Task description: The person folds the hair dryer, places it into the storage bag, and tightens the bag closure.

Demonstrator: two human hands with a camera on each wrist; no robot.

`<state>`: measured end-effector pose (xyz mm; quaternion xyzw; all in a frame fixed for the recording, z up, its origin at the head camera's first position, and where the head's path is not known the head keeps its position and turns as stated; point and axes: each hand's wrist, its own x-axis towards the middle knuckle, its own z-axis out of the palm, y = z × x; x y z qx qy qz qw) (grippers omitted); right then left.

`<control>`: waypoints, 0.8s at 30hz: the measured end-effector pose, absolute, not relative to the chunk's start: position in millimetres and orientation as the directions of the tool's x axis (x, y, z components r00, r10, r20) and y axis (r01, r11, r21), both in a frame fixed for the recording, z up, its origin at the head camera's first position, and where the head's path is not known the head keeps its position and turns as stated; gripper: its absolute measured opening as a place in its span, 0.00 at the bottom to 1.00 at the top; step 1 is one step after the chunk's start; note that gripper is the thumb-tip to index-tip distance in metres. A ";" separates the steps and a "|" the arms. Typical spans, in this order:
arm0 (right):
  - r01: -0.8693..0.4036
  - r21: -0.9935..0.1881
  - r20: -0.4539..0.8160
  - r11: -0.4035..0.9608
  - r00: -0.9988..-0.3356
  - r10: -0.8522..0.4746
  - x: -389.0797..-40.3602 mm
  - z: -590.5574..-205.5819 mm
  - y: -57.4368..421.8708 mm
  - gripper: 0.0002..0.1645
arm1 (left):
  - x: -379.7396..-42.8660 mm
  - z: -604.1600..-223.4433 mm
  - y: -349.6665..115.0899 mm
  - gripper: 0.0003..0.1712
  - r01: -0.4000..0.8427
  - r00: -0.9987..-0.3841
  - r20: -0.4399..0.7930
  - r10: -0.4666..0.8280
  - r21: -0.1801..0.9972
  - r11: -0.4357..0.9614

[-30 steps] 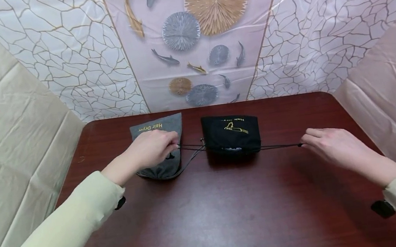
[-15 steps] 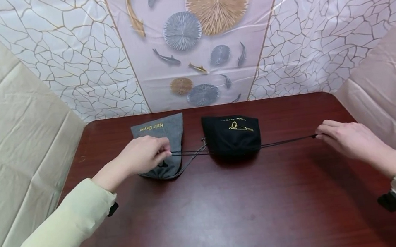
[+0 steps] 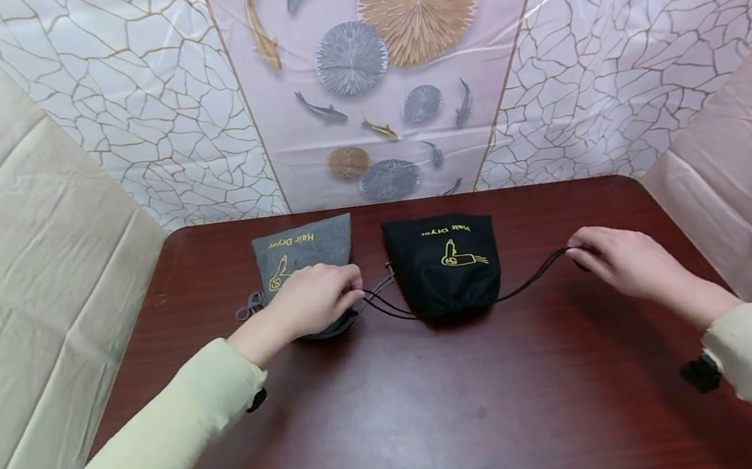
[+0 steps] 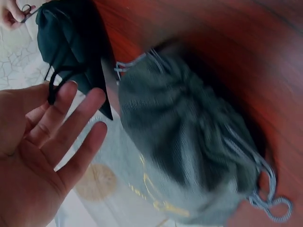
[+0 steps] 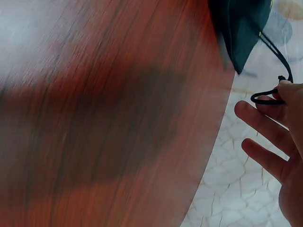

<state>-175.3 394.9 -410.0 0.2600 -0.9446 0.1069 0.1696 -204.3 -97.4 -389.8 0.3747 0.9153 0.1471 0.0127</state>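
Observation:
A black drawstring bag (image 3: 450, 288) with yellow "Hair Dryer" lettering and a dryer picture lies on the table. My left hand (image 3: 316, 298) pinches its left drawstring (image 3: 393, 310) between thumb and forefinger, the other fingers loosely extended in the left wrist view. On the other side, my right hand (image 3: 630, 264) pinches the right drawstring (image 3: 531, 278); a small loop sticks out past the thumb in the right wrist view. Both cords hang slack, and the bag's mouth is gathered toward the front. Beneath my left hand is a grey drawstring bag (image 4: 175, 127), its mouth gathered too.
The grey bag's cords (image 3: 250, 305) stick out at its sides, the right one close to the black bag. A dark red wooden table (image 3: 444, 424) carries everything. Patterned cloth (image 3: 363, 133) stands behind it, with beige cloth walls (image 3: 15, 258) at the sides.
Both hands have come inward toward the black bag, and its drawstrings have gone from taut to slack. The bag's front has settled, so its print shows more fully.

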 end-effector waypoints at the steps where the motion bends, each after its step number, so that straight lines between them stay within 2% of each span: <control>1: -0.536 -0.120 0.374 0.836 -0.804 -0.462 -176.4 -410.6 390.6 0.09 | -204.7 -391.7 -93.1 0.07 0.678 -0.723 0.083 0.686 0.275 0.681; 6: -0.564 -0.140 0.338 0.814 -0.800 -0.496 -181.2 -410.0 367.7 0.07 | -208.1 -398.0 -72.2 0.06 0.653 -0.748 0.047 0.662 0.231 0.721; 12: -0.572 -0.169 0.225 0.802 -0.815 -0.534 -188.4 -402.2 343.7 0.04 | -215.3 -396.3 -57.5 0.08 0.605 -0.791 -0.013 0.612 0.134 0.785; 16: -0.578 -0.181 0.148 0.796 -0.816 -0.559 -195.0 -396.4 334.1 0.04 | -220.8 -393.0 -49.5 0.12 0.589 -0.801 -0.047 0.596 0.109 0.801; 24: -0.559 -0.156 0.063 0.815 -0.829 -0.556 -198.7 -381.1 325.7 0.10 | -225.5 -378.8 -46.0 0.25 0.560 -0.811 -0.136 0.569 0.101 0.822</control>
